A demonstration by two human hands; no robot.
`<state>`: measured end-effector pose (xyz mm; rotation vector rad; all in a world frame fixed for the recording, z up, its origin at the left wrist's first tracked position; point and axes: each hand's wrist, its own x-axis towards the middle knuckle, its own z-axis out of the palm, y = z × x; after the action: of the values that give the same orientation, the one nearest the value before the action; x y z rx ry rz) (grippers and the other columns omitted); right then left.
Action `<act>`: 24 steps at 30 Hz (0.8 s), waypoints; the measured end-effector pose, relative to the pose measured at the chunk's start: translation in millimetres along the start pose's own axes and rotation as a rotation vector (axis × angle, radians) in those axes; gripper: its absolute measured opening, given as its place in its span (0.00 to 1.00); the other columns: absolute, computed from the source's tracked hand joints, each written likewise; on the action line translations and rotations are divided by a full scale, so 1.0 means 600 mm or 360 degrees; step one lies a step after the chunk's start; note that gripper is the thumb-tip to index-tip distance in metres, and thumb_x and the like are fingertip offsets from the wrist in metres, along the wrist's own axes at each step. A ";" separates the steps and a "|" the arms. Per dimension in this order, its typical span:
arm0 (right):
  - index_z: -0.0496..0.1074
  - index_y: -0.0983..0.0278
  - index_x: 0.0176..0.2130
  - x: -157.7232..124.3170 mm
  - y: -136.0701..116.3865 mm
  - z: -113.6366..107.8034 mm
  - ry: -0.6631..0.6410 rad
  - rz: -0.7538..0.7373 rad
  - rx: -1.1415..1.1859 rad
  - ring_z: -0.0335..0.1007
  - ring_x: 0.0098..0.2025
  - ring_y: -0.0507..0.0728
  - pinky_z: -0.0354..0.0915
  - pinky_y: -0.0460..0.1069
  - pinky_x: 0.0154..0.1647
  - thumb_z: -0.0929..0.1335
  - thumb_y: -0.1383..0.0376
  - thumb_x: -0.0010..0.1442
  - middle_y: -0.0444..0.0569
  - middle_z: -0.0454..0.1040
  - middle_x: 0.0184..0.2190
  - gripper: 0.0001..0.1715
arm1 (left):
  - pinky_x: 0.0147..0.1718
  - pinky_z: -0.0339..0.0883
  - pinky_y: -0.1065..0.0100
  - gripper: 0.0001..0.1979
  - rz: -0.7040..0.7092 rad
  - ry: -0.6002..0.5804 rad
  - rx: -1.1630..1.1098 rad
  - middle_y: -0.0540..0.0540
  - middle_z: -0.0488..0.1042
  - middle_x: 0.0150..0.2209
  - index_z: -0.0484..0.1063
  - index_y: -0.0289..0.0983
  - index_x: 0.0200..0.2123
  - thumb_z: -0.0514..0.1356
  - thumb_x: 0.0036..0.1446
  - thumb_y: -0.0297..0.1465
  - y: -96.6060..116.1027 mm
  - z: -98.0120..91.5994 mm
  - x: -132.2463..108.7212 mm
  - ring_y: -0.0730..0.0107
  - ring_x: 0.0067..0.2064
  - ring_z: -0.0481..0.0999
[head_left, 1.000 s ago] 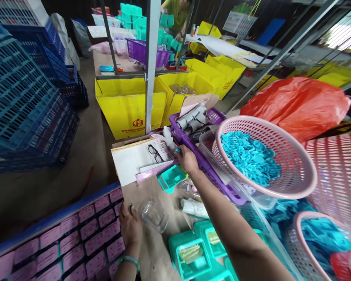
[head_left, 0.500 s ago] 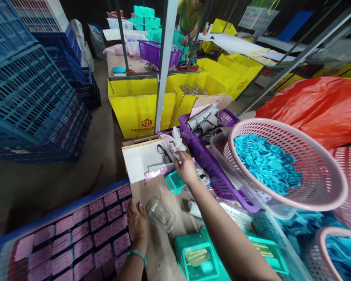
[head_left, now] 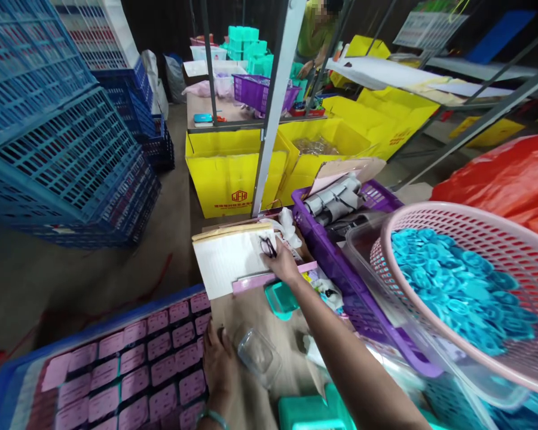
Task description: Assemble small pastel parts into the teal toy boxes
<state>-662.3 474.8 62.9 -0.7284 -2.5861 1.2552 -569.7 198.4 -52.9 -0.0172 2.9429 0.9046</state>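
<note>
My right hand (head_left: 281,261) reaches over the white papers (head_left: 233,257), its fingers closed on dark-framed glasses (head_left: 268,246). Below its wrist a small teal tray (head_left: 281,300) lies on the table, with a pink strip (head_left: 251,280) just above it. My left hand (head_left: 219,357) rests at the table's edge, fingers apart and holding nothing, beside a crate of pink pieces in rows (head_left: 134,361). Right of that hand lies a clear plastic container (head_left: 260,357). A bracelet circles the left wrist.
A purple basket (head_left: 325,257) stands right of the papers. Farther right, a pink basket (head_left: 388,239) holds many blue pieces. Stacked blue crates (head_left: 72,161) rise at left. A metal post (head_left: 275,107) stands before yellow boxes (head_left: 233,179). Another person (head_left: 316,36) works at the back.
My right hand has moved left onto the glasses and closed on them. The left hand stays at the table's edge. The whole view has shifted a little.
</note>
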 end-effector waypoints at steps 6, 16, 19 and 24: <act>0.68 0.62 0.44 -0.077 -0.031 0.005 0.0150 -0.0817 -0.0347 0.76 0.35 0.59 0.69 0.49 0.35 0.66 0.70 0.58 0.50 0.78 0.33 0.12 | 0.58 0.66 0.48 0.29 0.0011 0.0056 -0.0026 0.29 0.70 0.59 0.60 0.32 0.63 0.43 0.67 0.43 -0.004 0.001 0.004 0.47 0.63 0.69; 0.69 0.63 0.46 -0.170 -0.093 0.003 0.0249 -0.1503 -0.0258 0.77 0.49 0.60 0.73 0.52 0.47 0.62 0.72 0.65 0.56 0.79 0.46 0.11 | 0.55 0.68 0.48 0.25 -0.0040 -0.0077 -0.0020 0.32 0.75 0.51 0.66 0.33 0.56 0.44 0.66 0.41 -0.008 -0.004 0.005 0.48 0.56 0.74; 0.67 0.62 0.53 -0.139 -0.090 -0.006 0.0156 -0.0948 0.0062 0.78 0.39 0.59 0.73 0.51 0.40 0.65 0.70 0.59 0.52 0.80 0.41 0.21 | 0.57 0.67 0.47 0.26 -0.0037 -0.0017 -0.0105 0.31 0.71 0.57 0.63 0.34 0.60 0.44 0.67 0.42 0.004 -0.010 0.004 0.48 0.62 0.69; 0.68 0.63 0.52 0.001 -0.054 -0.059 -0.0088 -0.0019 0.0765 0.76 0.46 0.62 0.71 0.55 0.49 0.71 0.66 0.46 0.49 0.79 0.44 0.32 | 0.59 0.64 0.43 0.28 -0.0078 -0.0016 -0.0109 0.28 0.70 0.58 0.61 0.31 0.62 0.43 0.67 0.42 0.008 -0.010 0.003 0.45 0.64 0.66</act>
<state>-661.6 482.8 110.3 -0.5835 -2.1797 1.8156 -572.3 199.1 -45.2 -0.0873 2.8874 0.9945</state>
